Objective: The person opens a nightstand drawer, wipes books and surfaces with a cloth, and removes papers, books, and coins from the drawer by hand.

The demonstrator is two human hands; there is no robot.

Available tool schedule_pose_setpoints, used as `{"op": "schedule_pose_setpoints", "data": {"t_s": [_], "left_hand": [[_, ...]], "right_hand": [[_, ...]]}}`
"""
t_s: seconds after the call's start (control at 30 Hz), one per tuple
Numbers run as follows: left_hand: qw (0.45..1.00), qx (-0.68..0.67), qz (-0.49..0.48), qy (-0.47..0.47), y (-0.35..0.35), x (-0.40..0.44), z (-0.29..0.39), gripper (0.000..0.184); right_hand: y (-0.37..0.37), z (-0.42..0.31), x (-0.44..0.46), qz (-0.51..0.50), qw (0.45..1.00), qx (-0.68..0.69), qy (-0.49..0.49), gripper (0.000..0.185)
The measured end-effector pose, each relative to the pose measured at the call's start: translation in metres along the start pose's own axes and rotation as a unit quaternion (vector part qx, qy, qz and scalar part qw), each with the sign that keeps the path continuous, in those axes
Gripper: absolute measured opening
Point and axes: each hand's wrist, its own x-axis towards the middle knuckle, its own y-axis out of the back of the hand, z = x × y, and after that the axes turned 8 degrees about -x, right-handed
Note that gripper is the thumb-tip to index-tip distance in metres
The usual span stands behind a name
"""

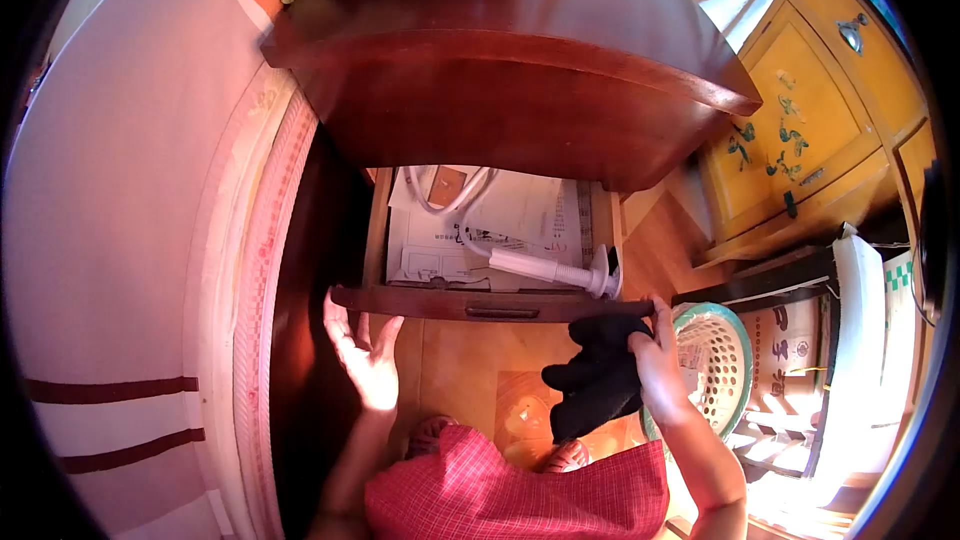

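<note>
A dark wooden drawer [440, 304] stands pulled out of the red-brown cabinet [480, 110]. My left hand [366, 355] is at the left end of its front, fingertips touching the edge, thumb and fingers spread. At the right end, my right hand [655, 355] grips a black cloth item with finger-like lobes, which looks like a glove [598, 375]; its fingertips meet the drawer's corner. The glove hangs in front of the drawer. Inside the drawer lie printed papers [525, 215] and a white tube-shaped device [540, 266] with a pale cord [440, 208].
A perforated basket with a green rim [742, 340] stands on the floor at the right, near a printed carton [790, 340]. Behind is a yellow cabinet [800, 130]. A bed with a pale cover [120, 210] runs along the left.
</note>
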Motion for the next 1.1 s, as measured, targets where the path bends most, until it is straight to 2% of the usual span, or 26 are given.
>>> {"op": "schedule_pose_setpoints", "data": {"t_s": [0.07,0.2,0.27,0.3,0.33,0.37,0.4,0.43,0.47,0.5,0.53,0.57,0.63,0.67,0.7,0.73,0.77,0.8,0.83,0.9,0.97,1.03,1.1], "left_hand": [[0.998,0.065,0.012,-0.009,0.001,-0.001,0.001,0.088],[0.995,0.096,0.012,-0.020,0.000,0.003,0.010,0.089],[0.968,0.215,0.007,-0.131,-0.003,0.007,0.014,0.072],[0.968,0.215,0.008,-0.132,-0.001,0.009,0.017,0.072],[0.923,0.313,-0.072,-0.212,0.003,0.012,0.020,0.058],[0.856,0.401,-0.149,-0.288,0.006,0.017,0.022,0.045],[0.813,0.455,-0.213,-0.295,0.007,0.020,0.025,0.031],[0.777,0.471,-0.268,-0.320,0.006,0.023,0.030,0.033],[0.787,0.451,-0.298,-0.297,0.001,0.023,0.037,0.036],[0.795,0.431,-0.328,-0.273,-0.005,0.021,0.043,0.039],[0.786,0.430,-0.346,-0.279,-0.009,0.022,0.045,0.045],[0.774,0.443,-0.352,-0.286,-0.015,0.023,0.047,0.048],[0.766,0.454,-0.367,-0.269,-0.026,0.021,0.044,0.049],[0.776,0.433,-0.359,-0.285,-0.029,0.021,0.039,0.045],[0.776,0.432,-0.360,-0.287,-0.030,0.021,0.035,0.045],[0.797,0.407,-0.349,-0.281,-0.030,0.020,0.032,0.041],[0.817,0.380,-0.337,-0.274,-0.030,0.020,0.031,0.037],[0.821,0.371,-0.324,-0.289,-0.032,0.019,0.031,0.032],[0.820,0.372,-0.323,-0.291,-0.032,0.019,0.032,0.032],[0.827,0.362,-0.322,-0.285,-0.032,0.018,0.032,0.033],[0.829,0.355,-0.321,-0.289,-0.031,0.019,0.029,0.033],[0.831,0.352,-0.316,-0.293,-0.030,0.020,0.029,0.033],[0.826,0.363,-0.327,-0.281,-0.030,0.019,0.032,0.035]], "right_hand": [[0.002,0.001,-0.002,-0.005,0.999,-0.023,0.027,0.060],[0.008,0.009,0.001,-0.011,0.994,-0.100,0.046,0.060],[0.008,-0.017,-0.007,-0.005,0.992,-0.083,0.093,0.057],[0.009,-0.029,-0.010,-0.003,0.991,-0.077,0.110,0.057],[0.013,-0.042,-0.010,0.003,0.977,-0.126,0.172,0.054],[0.017,-0.056,-0.010,-0.011,0.977,-0.087,0.197,0.049],[0.021,-0.070,-0.011,-0.026,0.974,-0.048,0.221,0.047],[0.029,-0.095,-0.015,-0.048,0.968,-0.048,0.244,0.042],[0.035,-0.113,-0.016,-0.001,0.943,-0.101,0.317,0.037],[0.042,-0.128,-0.012,0.028,0.920,-0.094,0.380,0.033],[0.042,-0.148,-0.010,0.058,0.909,-0.014,0.413,0.031],[0.046,-0.166,-0.004,0.111,0.914,0.057,0.386,0.032],[0.044,-0.220,0.005,0.099,0.904,0.090,0.407,0.041],[0.045,-0.240,0.021,0.119,0.870,0.054,0.476,0.045],[0.043,-0.256,0.044,0.122,0.848,0.076,0.511,0.044],[0.038,-0.269,0.068,0.135,0.837,0.128,0.515,0.042],[0.041,-0.284,0.099,0.147,0.863,0.127,0.465,0.033],[-0.007,-0.292,0.062,0.152,0.838,0.155,0.501,0.035],[-0.009,-0.299,0.078,0.140,0.865,0.077,0.475,0.028],[-0.013,-0.279,0.082,0.315,0.783,-0.152,0.515,0.039],[-0.024,-0.256,0.079,0.373,0.597,-0.187,0.685,0.020],[-0.033,-0.221,0.057,0.235,0.605,-0.235,0.723,0.017],[-0.034,-0.179,0.052,0.178,0.564,-0.281,0.756,0.021]]}}
